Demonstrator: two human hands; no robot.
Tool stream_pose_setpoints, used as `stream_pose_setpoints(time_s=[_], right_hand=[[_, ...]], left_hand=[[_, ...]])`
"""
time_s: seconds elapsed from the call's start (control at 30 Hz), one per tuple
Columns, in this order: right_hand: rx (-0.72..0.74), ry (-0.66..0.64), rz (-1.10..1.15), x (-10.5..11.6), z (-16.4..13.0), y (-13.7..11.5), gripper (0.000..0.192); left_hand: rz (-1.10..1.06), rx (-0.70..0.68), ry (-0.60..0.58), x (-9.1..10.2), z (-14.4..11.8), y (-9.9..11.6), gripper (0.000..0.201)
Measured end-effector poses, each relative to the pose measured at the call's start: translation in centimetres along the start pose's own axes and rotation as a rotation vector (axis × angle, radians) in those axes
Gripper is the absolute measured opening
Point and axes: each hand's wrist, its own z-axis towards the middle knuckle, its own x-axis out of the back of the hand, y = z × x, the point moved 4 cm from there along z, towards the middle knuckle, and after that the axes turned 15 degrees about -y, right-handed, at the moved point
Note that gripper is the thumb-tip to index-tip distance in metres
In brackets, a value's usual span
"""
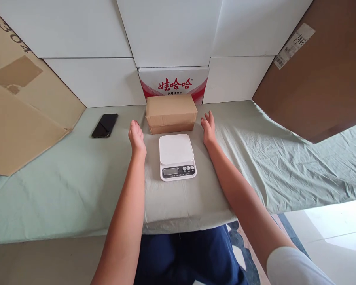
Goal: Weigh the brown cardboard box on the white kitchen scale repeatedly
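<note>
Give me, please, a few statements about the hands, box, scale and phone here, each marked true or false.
1. The left hand and right hand are open on either side of the cardboard box. True.
2. The box sits on the white scale. False: it lies behind the scale, on the cloth.
3. The black phone lies left of the box. True.
4. The right hand holds the phone. False: nothing is in its grip.

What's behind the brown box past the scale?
Behind the brown box stands a white carton with red Chinese lettering, leaning against white panels. The brown box covers the carton's lower part. Both hands flank the box, open.
</note>
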Motion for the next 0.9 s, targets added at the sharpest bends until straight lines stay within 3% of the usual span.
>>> stream_pose_setpoints(time_s=[0.33, 0.57, 0.9], right_hand=[[0.017, -0.041, -0.054, 0.1, 0.7, 0.9, 0.091], [0.028, -0.063, -0.058, -0.2, 0.3, 0.2, 0.090], [0.049, -0.100, 0.032, -2.5, 0.4, -0.2, 0.086]], left_hand=[[0.004, -0.025, -0.079, -0.7, 0.1, 0.0, 0.081], [-0.021, -0.023, -0.073, -1.7, -0.3, 0.1, 0.076], [0.008, -0.110, -0.152, -2.6, -0.3, 0.1, 0.073]])
